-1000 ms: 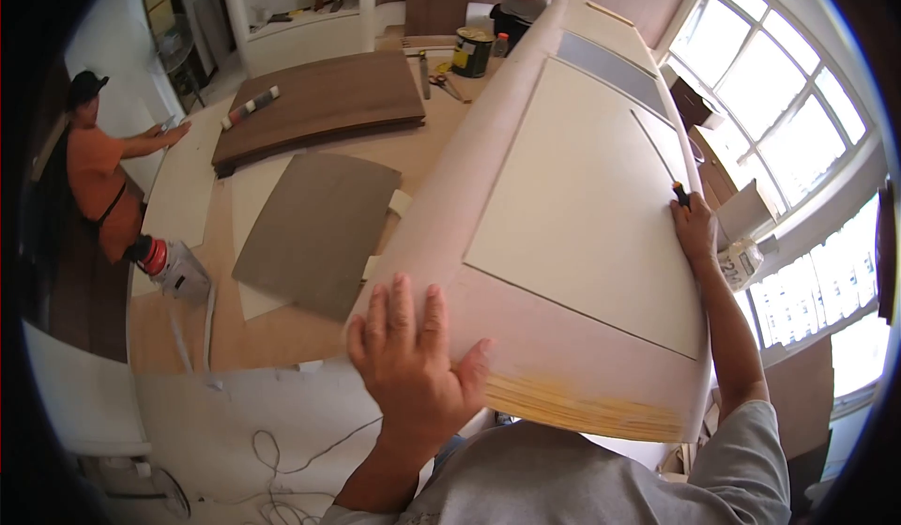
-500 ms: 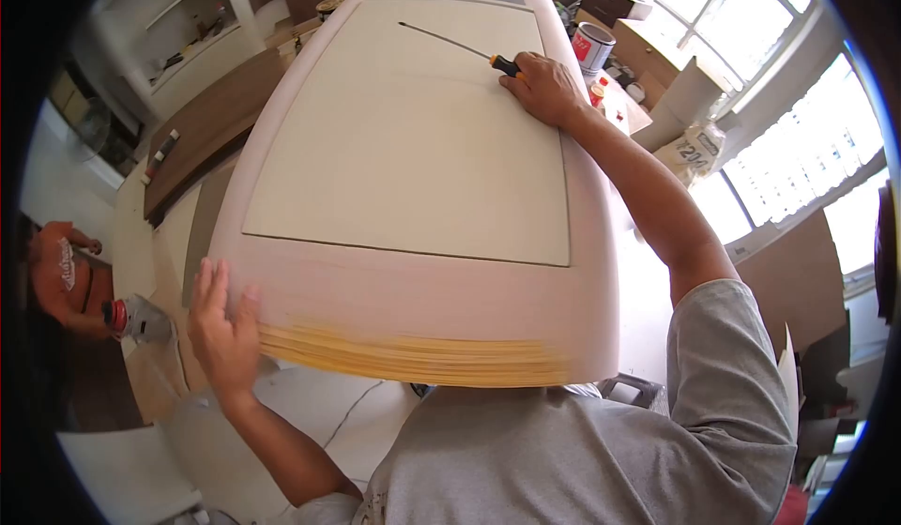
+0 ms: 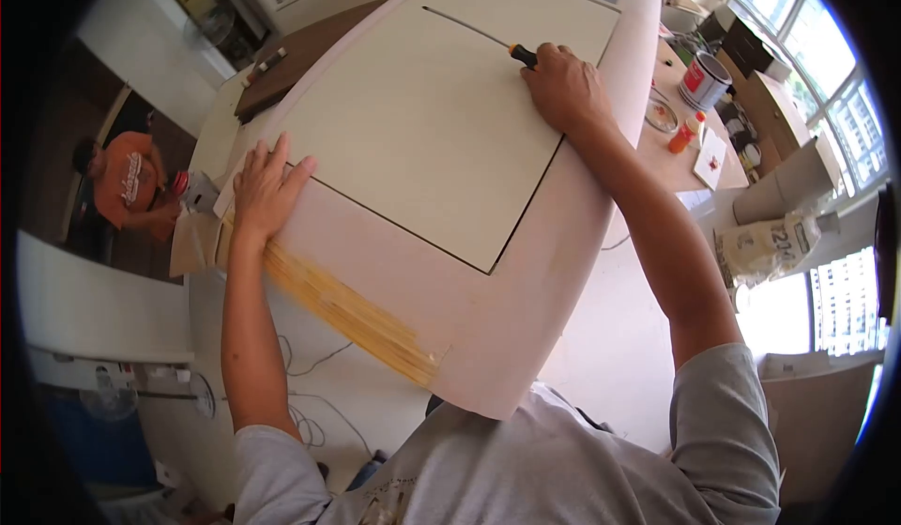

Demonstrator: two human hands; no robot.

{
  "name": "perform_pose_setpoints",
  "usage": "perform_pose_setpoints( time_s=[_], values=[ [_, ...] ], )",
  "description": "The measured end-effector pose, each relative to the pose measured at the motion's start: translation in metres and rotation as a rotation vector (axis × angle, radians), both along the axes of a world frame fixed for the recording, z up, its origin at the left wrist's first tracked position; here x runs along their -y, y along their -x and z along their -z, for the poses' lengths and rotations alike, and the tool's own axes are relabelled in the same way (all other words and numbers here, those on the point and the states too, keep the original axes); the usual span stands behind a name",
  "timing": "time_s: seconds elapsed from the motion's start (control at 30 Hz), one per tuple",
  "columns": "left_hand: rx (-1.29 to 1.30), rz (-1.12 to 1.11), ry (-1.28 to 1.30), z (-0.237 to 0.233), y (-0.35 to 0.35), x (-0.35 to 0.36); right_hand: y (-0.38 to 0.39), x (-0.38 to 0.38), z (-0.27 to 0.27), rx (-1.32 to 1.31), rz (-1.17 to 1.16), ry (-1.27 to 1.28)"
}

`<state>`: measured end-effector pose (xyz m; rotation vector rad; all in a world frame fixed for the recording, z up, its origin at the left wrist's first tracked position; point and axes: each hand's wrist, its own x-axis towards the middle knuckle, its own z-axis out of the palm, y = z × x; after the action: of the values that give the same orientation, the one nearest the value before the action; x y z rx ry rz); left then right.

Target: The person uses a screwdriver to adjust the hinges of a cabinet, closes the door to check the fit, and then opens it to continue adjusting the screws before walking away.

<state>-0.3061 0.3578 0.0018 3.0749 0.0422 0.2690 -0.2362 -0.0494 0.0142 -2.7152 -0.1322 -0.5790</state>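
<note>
A long, rounded pinkish furniture piece (image 3: 413, 267) with a cream inset panel (image 3: 422, 131) lies in front of me. Yellowish strips of bare wood (image 3: 347, 314) show along its near edge. My left hand (image 3: 266, 190) rests on the piece's near left corner, fingers apart, with nothing in it. Over the right side of the panel, my right hand (image 3: 568, 89) is closed round the black and yellow handle of a screwdriver (image 3: 469, 28). Its thin shaft points up and left across the panel; whether the tip touches cannot be told. My fingers hide part of the handle.
A person in an orange shirt (image 3: 131, 182) is at the left beside a red-topped container (image 3: 197, 192). On the right table stand a paint can (image 3: 704, 81) and an orange bottle (image 3: 687, 133). A dark board (image 3: 310, 56) lies beyond the piece; cables (image 3: 319, 422) run across the floor.
The furniture piece appears turned in view, its near edge now slanting down to the right. My left hand is higher in view, at the corner. My right hand still holds the screwdriver.
</note>
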Motion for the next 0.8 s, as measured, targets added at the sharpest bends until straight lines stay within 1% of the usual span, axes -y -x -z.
perform_pose_setpoints(
  time_s=[0.1,0.27,0.33,0.4,0.5,0.6,0.63,0.67,0.73,0.8],
  values=[
    [-0.004,-0.05,-0.013,0.003,0.0,0.007,-0.001,0.0,0.0,-0.015,-0.001,-0.001],
    [-0.015,-0.055,-0.023,0.002,0.0,0.007,-0.016,0.005,-0.002,-0.033,0.003,0.056],
    [0.029,-0.068,-0.032,0.001,0.005,0.015,-0.046,0.021,-0.002,-0.076,0.01,0.065],
    [0.037,-0.069,-0.048,-0.003,0.008,0.016,-0.087,0.041,0.005,-0.02,0.04,0.102],
    [0.054,-0.036,-0.081,0.005,0.006,0.004,-0.158,0.071,0.012,-0.004,0.07,0.187],
    [0.063,-0.063,-0.117,0.007,0.005,0.004,-0.223,0.099,0.009,-0.042,0.146,0.262],
    [0.067,-0.086,-0.091,0.006,0.008,0.008,-0.24,0.113,0.01,-0.04,0.142,0.256],
    [0.062,-0.116,-0.079,0.008,0.012,0.009,-0.253,0.118,0.007,-0.036,0.138,0.245],
    [0.057,-0.154,-0.067,0.007,0.017,0.013,-0.255,0.119,-0.002,-0.053,0.116,0.225],
    [0.006,-0.232,-0.064,0.004,0.028,0.03,-0.259,0.123,0.001,-0.037,0.092,0.285]
  ],
)
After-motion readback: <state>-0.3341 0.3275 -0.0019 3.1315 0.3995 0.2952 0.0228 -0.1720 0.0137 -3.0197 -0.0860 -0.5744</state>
